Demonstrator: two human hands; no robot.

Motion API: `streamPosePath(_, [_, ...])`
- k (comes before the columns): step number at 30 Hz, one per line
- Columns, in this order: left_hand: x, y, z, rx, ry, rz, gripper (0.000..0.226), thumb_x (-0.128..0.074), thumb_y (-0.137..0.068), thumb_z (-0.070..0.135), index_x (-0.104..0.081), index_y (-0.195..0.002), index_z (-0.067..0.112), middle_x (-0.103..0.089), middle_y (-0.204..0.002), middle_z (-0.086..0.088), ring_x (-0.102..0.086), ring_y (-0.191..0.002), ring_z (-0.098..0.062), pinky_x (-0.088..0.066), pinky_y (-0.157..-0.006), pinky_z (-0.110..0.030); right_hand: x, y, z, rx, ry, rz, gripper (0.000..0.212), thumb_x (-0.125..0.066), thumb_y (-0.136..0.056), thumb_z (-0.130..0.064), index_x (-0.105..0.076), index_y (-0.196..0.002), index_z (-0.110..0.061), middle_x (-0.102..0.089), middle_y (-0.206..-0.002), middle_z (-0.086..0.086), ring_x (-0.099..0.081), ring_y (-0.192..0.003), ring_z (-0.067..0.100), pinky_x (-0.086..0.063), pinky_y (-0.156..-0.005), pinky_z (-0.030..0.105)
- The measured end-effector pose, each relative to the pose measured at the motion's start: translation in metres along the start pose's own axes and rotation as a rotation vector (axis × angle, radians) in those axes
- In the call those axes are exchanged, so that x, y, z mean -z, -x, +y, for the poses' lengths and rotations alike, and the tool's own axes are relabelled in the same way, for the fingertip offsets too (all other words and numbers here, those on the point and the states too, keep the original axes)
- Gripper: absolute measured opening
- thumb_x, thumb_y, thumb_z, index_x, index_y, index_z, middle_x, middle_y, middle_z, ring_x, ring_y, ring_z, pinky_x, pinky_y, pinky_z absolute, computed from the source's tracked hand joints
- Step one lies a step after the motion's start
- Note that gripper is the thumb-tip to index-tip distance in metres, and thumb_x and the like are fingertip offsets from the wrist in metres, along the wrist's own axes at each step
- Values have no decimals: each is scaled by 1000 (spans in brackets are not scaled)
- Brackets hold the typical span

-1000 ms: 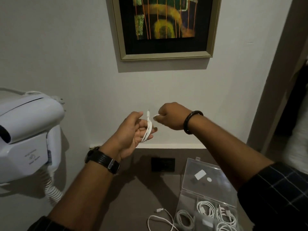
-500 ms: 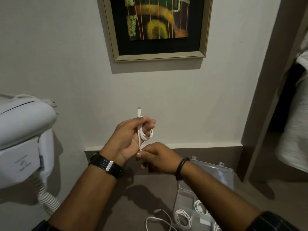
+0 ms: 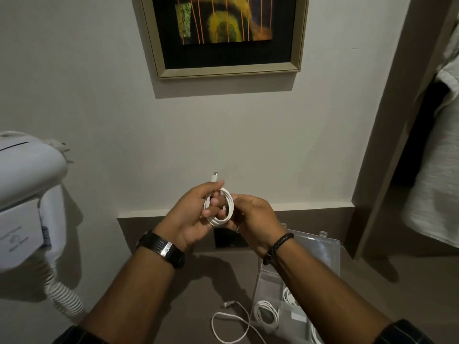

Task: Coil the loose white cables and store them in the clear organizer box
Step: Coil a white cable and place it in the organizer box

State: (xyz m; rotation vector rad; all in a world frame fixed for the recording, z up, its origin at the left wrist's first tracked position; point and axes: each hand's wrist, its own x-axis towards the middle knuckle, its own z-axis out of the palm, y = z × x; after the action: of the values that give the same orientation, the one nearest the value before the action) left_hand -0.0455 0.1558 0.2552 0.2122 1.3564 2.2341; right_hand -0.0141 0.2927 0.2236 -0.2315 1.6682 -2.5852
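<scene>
A white cable [image 3: 227, 207] is wound into a small coil between both hands at mid-frame, its plug sticking up above the fingers. My left hand [image 3: 191, 214] grips the coil with thumb and fingers through the loops. My right hand [image 3: 255, 219] cups the coil's right side and touches it. The clear organizer box [image 3: 327, 247] stands open at the lower right, lid raised, with several coiled white cables inside. A loose white cable [image 3: 231, 326] lies on the dark surface just left of the box.
A white wall-mounted hair dryer [image 3: 24, 194] with a spiral cord juts out at the left. A framed picture [image 3: 223, 36] hangs on the wall above. A black socket plate [image 3: 228, 240] sits behind the hands. Pale cloth [image 3: 437, 157] hangs at the right.
My right hand dropped from the cable's plug end, swept under the left hand and came up against the coil's right side. The coil gained loops and both hands sank lower.
</scene>
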Motion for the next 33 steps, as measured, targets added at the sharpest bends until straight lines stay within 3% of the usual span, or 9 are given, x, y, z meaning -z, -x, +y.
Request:
streamPosePath(3, [-1, -7, -6, -80, -121, 114, 32, -64, -86, 28, -52, -62, 12, -47, -50, 2, -37, -31, -4, -51, -47, -22, 3, 3, 5, 33, 4, 14, 39, -49, -95, -34, -68, -103, 0, -73, -97, 17, -70, -88, 26, -58, -78, 36])
streamPosePath(8, [-2, -12, -20, -155, -304, 243, 34, -69, -83, 33, -60, -65, 6, -56, -48, -5, -52, -42, -14, -55, -51, -26, 13, 5, 14, 100, 229, 114, 14, -63, -86, -9, -72, -96, -6, -74, -88, 12, -69, -79, 18, -56, -66, 26])
streamPosePath(14, [-13, -21, -41, -364, -588, 432, 38, -73, -77, 40, -65, -63, 6, -59, -44, -6, -56, -43, -18, -52, -54, -30, 17, 0, 20, 153, 314, 203, 19, -62, -84, -7, -69, -68, -13, -66, -61, 3, -59, -59, 15, -50, -58, 27])
streamPosePath(19, [-5, -32, -41, -412, -795, 528, 46, -85, -64, 33, -51, -58, 2, -60, -60, -30, -59, -53, -26, -44, -54, -38, 36, 1, 27, 153, 382, 323, 17, -58, -79, 2, -72, -78, -7, -72, -75, 14, -64, -65, 21, -55, -65, 38])
streamPosePath(21, [-5, -38, -59, -426, -1048, 495, 46, -79, -72, 34, -52, -54, 1, -61, -58, -28, -53, -50, -21, -40, -51, -35, 52, 8, 34, 113, 406, 310, 19, -58, -80, 3, -73, -78, -8, -72, -74, 13, -64, -64, 20, -53, -64, 36])
streamPosePath(23, [-6, -41, -82, -448, -1252, 365, 39, -68, -82, 31, -56, -54, 8, -53, -49, -11, -45, -49, -17, -31, -50, -31, 69, 19, 43, 39, 393, 282, 23, -57, -83, 2, -75, -81, -13, -75, -75, 7, -68, -68, 21, -57, -66, 34])
streamPosePath(28, [11, -52, -122, -274, -1228, 30, 26, -55, -94, 18, -67, -76, 3, -64, -70, -5, -55, -61, -13, -41, -61, -28, 104, 42, 66, -91, 447, 314, 31, -59, -86, 2, -64, -113, -11, -68, -83, 26, -63, -75, 32, -56, -76, 46])
streamPosePath(31, [17, -60, -137, -178, -1230, -76, 21, -52, -95, 16, -70, -90, 6, -67, -72, -4, -60, -53, -6, -48, -52, -22, 120, 47, 72, -113, 471, 318, 39, -58, -85, 5, -56, -120, -13, -60, -71, 18, -58, -67, 22, -53, -63, 32])
streamPosePath(33, [18, -60, -145, -157, -1245, -85, 19, -52, -95, 17, -69, -93, 9, -68, -71, -4, -60, -49, -4, -53, -49, -29, 127, 47, 76, -137, 512, 334, 36, -59, -85, 5, -57, -116, -14, -63, -60, 2, -61, -58, 10, -53, -54, 21])
